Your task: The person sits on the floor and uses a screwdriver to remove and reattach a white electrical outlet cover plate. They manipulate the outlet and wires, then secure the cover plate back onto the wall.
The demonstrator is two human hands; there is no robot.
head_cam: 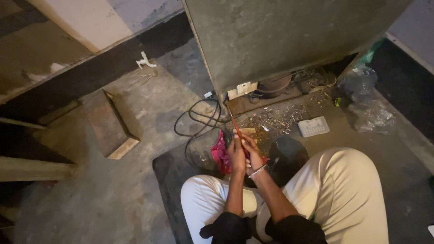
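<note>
Both the left hand (236, 156) and right hand (251, 155) close their grip around a thin red rod (237, 129), angling it toward 12 o'clock so its tip reaches the grey appliance (280, 36)'s open base.

Rod's (235, 125) lower end inside hands (244, 156)

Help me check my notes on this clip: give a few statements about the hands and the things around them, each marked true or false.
1. Both hands, left hand and right hand, grip a thin red rod. True.
2. The right wrist wears a bracelet. True.
3. A black cable lies on a wooden table. False: it lies on the concrete floor.
4. A pink cloth hangs on the wall. False: it lies beside the left hand.
5. The brick lies right of the knees. False: it lies left.
</note>
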